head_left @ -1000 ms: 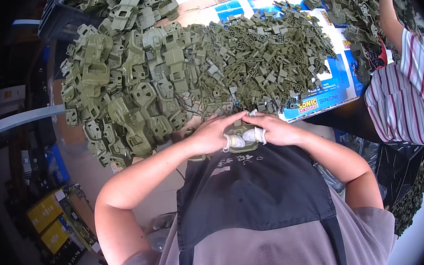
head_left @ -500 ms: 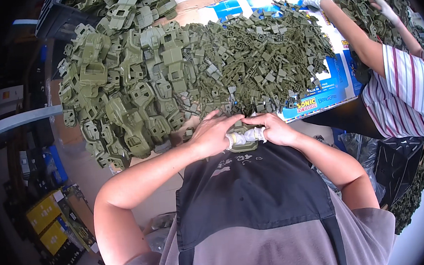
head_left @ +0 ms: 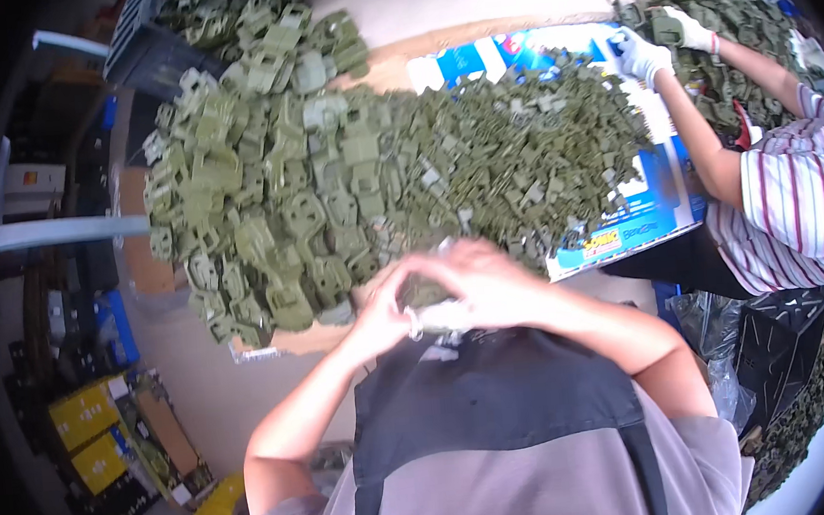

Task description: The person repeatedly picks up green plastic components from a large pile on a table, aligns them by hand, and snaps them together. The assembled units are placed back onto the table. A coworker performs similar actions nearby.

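At the far left, low on the floor, sit a few yellow boxes [head_left: 86,419], and above them a pale grey bar [head_left: 57,232] juts in toward the bench [head_left: 200,390]. A dark crate [head_left: 149,55] stands at the upper left, with green parts heaped beside it.

The bench carries a wide heap of olive-green plastic clips [head_left: 273,210]: larger buckle-like pieces on the left side, smaller ones [head_left: 521,162] spread to the right over flattened blue and white cardboard [head_left: 641,210].

At the near edge of the heap, the person's left hand [head_left: 387,308] and right hand [head_left: 496,285] meet just in front of a dark apron [head_left: 502,415]. Both are blurred. The fingers of each hand curl inward and press together around a small green clip [head_left: 424,290], which sits between the two hands, along with a bit of white or clear material [head_left: 436,318] just below it (too smeared to tell what it is). The clip is held just off the bench edge, close to the person's chest, touching both hands.

At the right, another person in a red and white striped shirt [head_left: 796,218] reaches across the far end of the heap with white-gloved hands [head_left: 647,50], the gloves resting among the clips there. Below that person lies a black plastic bag [head_left: 777,345].
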The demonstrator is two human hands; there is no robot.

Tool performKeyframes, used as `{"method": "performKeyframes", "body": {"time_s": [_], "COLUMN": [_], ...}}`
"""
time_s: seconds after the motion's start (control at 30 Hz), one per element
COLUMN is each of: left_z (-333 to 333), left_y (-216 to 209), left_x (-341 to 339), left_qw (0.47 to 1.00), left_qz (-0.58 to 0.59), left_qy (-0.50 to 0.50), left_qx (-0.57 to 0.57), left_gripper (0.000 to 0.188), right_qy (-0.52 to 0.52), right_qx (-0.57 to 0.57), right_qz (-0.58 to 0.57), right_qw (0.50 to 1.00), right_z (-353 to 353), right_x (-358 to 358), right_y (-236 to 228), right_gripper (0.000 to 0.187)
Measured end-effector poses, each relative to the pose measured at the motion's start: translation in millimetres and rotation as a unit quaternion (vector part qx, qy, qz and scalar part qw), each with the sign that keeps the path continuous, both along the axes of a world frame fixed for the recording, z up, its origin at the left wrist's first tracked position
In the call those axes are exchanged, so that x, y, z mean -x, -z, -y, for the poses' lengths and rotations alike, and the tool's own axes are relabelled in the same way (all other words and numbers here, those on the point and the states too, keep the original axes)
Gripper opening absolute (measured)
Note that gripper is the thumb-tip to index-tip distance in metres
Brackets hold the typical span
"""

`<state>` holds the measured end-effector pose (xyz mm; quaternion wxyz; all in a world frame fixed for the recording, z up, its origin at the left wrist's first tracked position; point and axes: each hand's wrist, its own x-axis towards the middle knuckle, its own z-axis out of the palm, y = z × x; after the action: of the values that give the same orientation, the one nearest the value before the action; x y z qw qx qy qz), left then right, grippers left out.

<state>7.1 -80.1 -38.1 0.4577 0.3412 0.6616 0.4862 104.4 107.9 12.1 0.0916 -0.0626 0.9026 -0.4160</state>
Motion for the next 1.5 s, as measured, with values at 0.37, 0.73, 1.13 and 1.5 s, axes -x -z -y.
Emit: {"method": "performKeyframes", "body": {"time_s": [0.37,0.73,1.13,1.5], "left_z": [5,-60,-276,-291], "left_y": [-8,-26,104,140], "left_x": [-17,81,177,178], "left_qw": [0.997,0.983,0.896,0.854], "left_qz": [0.037,-0.148,-0.438,-0.444], "left_qy": [-0.067,-0.107,-0.010,0.030], "left_qx": [0.025,0.031,0.069,0.269], "left_gripper": [0.068,0.077,0.056,0.039], "right_qy": [-0.063,0.512,0.628,0.266], "right_qx": [0.197,0.528,0.022,-0.267], "right_qz": [0.064,-0.062,-0.067,0.141], "right_qw": [0.976,0.675,0.775,0.916], "right_z": [-23,-177,-427,-385], "right_x": [7,-23,20,104], "right_y": [45,46,165,200], "right_gripper": [0.067,0.037,0.032,0.040]}}
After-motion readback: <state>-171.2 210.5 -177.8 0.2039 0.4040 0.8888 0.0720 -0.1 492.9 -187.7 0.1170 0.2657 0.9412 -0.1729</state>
